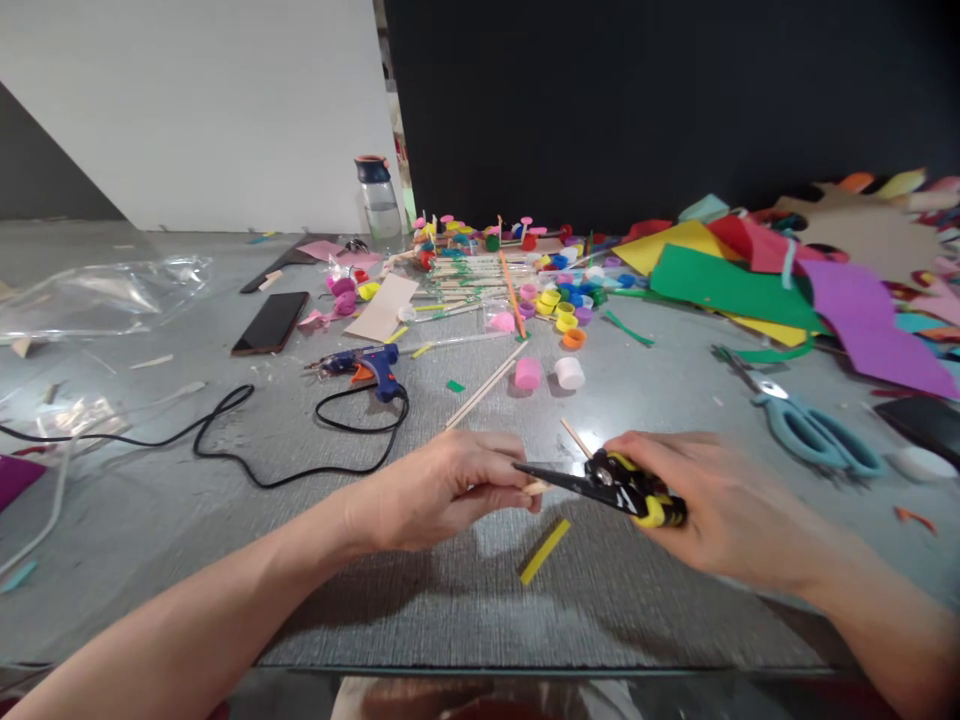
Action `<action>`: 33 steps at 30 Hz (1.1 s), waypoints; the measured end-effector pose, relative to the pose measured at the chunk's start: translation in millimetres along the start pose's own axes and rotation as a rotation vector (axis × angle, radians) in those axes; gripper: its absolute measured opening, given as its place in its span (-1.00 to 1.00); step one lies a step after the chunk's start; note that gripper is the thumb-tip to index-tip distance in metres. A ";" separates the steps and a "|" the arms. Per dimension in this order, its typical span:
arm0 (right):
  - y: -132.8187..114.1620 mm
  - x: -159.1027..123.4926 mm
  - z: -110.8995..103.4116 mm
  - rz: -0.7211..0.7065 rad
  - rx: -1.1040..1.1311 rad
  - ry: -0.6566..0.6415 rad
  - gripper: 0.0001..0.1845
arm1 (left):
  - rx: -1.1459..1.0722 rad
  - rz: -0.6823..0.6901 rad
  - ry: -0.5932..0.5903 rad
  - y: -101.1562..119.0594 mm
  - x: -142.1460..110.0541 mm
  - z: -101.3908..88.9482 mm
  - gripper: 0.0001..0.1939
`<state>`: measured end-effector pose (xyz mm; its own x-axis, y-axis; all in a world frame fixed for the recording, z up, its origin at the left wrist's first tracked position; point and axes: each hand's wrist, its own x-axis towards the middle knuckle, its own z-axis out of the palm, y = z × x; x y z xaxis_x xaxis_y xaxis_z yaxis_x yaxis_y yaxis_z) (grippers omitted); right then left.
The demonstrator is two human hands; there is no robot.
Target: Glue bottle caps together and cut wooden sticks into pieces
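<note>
Near the front of the grey table, my left hand (450, 490) pinches a thin wooden stick (537, 488) whose short end pokes out past the fingertips. My right hand (720, 500) is wrapped round black and yellow long-nose pliers (628, 488). Their jaws point left and reach the stick at my left fingertips; whether they bite on it I cannot tell. Just behind the pliers another short piece of stick (575, 438) shows. A yellow strip (545, 552) lies below the hands, and longer wooden sticks (487, 385) lie beyond my left hand.
A blue glue gun (379, 368) with its black cord (225, 400) lies left, near a phone (271, 323). Bottle caps (568, 373) are scattered ahead. Blue-handled scissors (814, 430) and coloured sheets (735, 290) lie right. A water bottle (379, 200) stands behind.
</note>
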<state>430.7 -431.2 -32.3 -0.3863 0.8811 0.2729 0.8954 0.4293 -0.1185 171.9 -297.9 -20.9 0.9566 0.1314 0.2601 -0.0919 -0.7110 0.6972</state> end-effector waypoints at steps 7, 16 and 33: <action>0.4 -2.5 -1.9 0.007 0.007 0.026 -0.53 | -0.048 0.023 -0.001 -0.1 0.8 0.8 -0.78; -1.7 0.0 -2.9 -0.015 0.011 -0.006 -0.49 | -0.039 0.031 -0.015 -2.1 -0.3 -0.1 -0.79; 0.7 -2.4 -1.6 -0.001 0.069 0.010 -0.47 | -0.112 0.011 -0.064 -1.7 -0.8 -1.5 -0.78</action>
<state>432.6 -433.3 -31.6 -0.3847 0.8789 0.2821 0.8774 0.4431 -0.1838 170.9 -295.7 -21.3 0.9707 0.0770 0.2278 -0.1298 -0.6298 0.7658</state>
